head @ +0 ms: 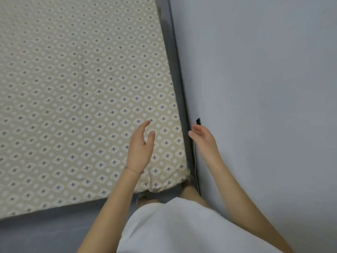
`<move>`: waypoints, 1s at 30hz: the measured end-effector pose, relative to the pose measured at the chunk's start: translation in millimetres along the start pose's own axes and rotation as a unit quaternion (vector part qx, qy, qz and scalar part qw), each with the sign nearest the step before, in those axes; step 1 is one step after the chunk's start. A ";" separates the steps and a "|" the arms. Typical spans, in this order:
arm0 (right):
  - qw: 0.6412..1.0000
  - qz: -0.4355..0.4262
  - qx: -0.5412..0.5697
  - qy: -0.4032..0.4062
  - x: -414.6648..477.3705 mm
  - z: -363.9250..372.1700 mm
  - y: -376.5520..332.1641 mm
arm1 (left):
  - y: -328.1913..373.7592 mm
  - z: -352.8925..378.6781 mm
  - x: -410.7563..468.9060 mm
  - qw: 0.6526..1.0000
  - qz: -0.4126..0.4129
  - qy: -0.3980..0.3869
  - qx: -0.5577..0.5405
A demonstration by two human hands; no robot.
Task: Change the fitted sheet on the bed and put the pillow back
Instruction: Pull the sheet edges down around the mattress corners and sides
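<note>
White clothing [173,225] filled the bottom centre; left hand [141,147] hung over the patterned sheet [73,88], right hand [202,137] beside the wall [264,70] (both slack-fingered, holding nothing).

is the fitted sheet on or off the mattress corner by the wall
On: the fitted sheet wraps down over that corner, with its patterned fabric bunched in gathers at the lower edge.

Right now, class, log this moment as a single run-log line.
stage: fitted sheet covers near corner | left hand open over sheet | right hand open beside wall | pillow: not in view
</note>
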State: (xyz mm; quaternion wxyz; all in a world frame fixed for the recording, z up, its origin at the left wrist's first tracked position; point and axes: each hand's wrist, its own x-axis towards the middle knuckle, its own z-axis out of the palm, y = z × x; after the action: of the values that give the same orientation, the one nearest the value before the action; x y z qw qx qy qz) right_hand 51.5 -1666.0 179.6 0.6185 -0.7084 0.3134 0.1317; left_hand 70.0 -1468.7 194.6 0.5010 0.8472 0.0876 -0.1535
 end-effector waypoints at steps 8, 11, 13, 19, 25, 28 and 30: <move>0.985 -0.065 -0.115 -0.111 50.6 -2.9 -70.0 | 28.3 6.0 -3.8 0.990 -0.047 0.118 -0.066; 0.972 -0.091 -0.160 -0.149 56.4 14.8 -83.1 | 14.4 -9.3 -9.4 0.983 -0.066 0.144 -0.091; 0.963 -0.115 -0.178 -0.164 57.3 30.3 -85.9 | 1.7 -19.5 -12.6 0.980 -0.079 0.158 -0.092; 0.937 -0.059 -0.220 -0.266 59.0 66.8 -79.9 | -33.2 -42.1 -23.5 0.948 -0.187 0.229 -0.119; 0.891 -0.036 -0.276 -0.359 111.8 120.8 -117.5 | -19.5 -60.1 24.9 0.917 -0.240 0.293 -0.128; 0.831 -0.051 -0.327 -0.447 142.2 153.5 -160.6 | 6.5 -61.4 58.7 0.871 -0.285 0.367 -0.161; 0.792 -0.085 -0.362 -0.484 165.0 170.9 -189.3 | 28.0 -58.7 83.4 0.830 -0.310 0.416 -0.202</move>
State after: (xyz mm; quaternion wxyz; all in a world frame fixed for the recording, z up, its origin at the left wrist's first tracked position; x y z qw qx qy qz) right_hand 327.6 -1541.3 200.9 0.3965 -0.7477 -0.1592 0.5083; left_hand 166.7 -1431.2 215.1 0.5030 0.6391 0.5753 0.0876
